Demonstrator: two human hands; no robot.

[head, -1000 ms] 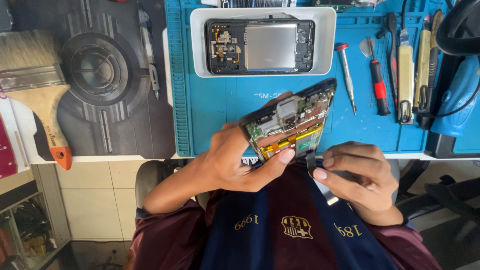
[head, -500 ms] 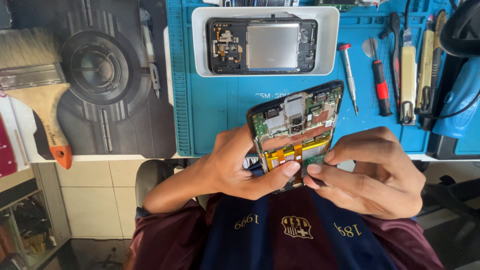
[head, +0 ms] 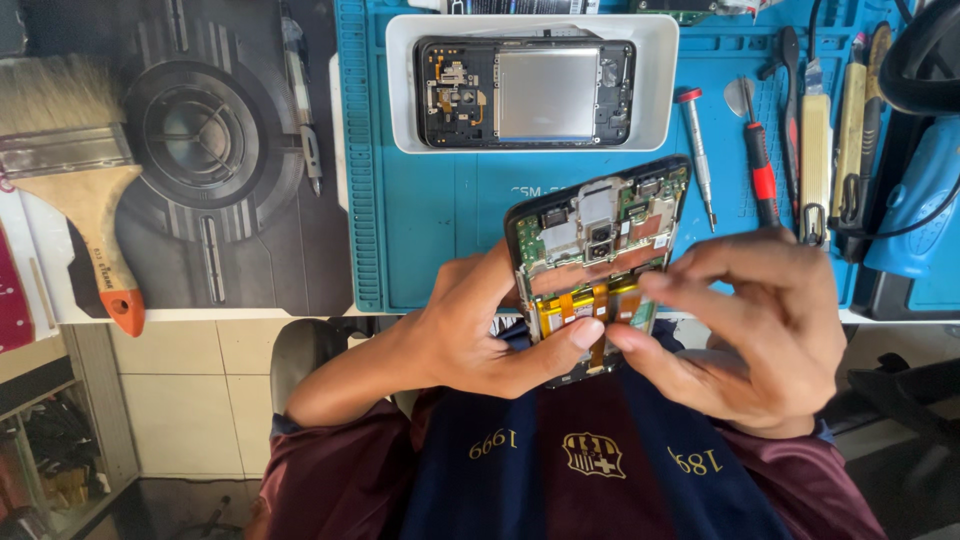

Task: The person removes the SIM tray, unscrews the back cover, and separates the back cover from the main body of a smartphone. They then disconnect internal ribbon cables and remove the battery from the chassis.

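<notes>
Opened phone (head: 597, 262), between both hands' grip

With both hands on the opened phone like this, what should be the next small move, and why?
Probably lift the orange flex strip gently with the right hand. Its fingertips already meet the left hand thumb at that strip on the opened phone, which the left hand holds tilted above the blue mat, so the grip looks steady.
</notes>
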